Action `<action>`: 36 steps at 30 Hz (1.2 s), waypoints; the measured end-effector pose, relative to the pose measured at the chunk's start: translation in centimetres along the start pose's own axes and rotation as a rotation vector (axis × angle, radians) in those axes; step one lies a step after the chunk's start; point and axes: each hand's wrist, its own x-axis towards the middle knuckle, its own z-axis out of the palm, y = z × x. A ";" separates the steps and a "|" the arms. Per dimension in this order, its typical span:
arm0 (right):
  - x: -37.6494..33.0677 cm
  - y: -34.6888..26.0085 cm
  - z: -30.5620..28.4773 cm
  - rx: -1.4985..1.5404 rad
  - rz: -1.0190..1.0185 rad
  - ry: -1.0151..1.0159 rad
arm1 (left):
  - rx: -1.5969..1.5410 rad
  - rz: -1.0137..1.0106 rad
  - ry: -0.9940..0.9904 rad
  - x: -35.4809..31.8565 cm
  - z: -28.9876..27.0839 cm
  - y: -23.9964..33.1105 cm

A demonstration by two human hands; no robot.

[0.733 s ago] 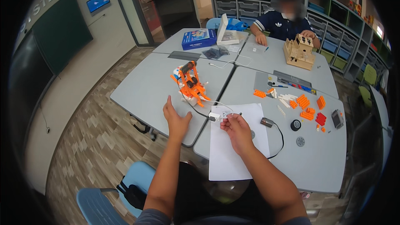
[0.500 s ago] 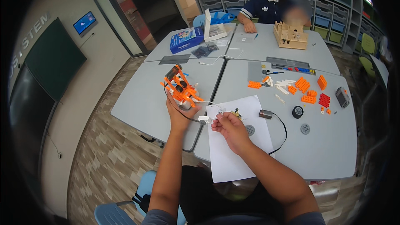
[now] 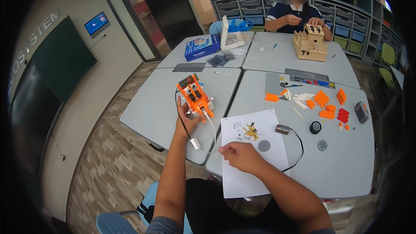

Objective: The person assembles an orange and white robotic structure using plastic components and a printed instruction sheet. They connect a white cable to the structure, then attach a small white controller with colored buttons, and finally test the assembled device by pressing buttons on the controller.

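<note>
An orange brick-built model (image 3: pixel 197 95) with dark and white parts is in my left hand (image 3: pixel 186 119), whose fingers wrap around its lower side, above the left table. From the model a black cable and a white cable (image 3: pixel 215 134) run to a small white connector (image 3: pixel 195 143) hanging beside my left wrist. My right hand (image 3: pixel 244 157) is over the printed sheet (image 3: pixel 255 180), fingers curled in, thumb and fingertips near the loop of white cable but apart from it. Nothing shows in its grip.
Right of the sheet are a grey motor-like block (image 3: pixel 282 129) on a black cable, a black wheel (image 3: pixel 315 127), loose orange bricks (image 3: pixel 321 98) and a grey controller box (image 3: pixel 361 112). Across the table a person works at a wooden model (image 3: pixel 310 47); a blue box (image 3: pixel 202 47) stands far left.
My right hand has let go of the white cable and come down over the sheet. The connector now hangs lower, by my left wrist. The person opposite has raised both hands to the wooden model.
</note>
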 end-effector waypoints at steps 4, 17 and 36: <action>3.2 -0.9 -2.1 -0.249 -0.147 0.266 | -0.147 -0.011 -0.114 0.5 -1.8 -0.6; 15.9 1.3 0.3 -0.605 -0.483 0.409 | -0.005 0.078 -0.004 0.2 -1.3 -2.0; 17.2 2.1 1.6 -0.604 -0.522 0.587 | 0.167 0.096 -0.006 -0.2 -1.3 -1.6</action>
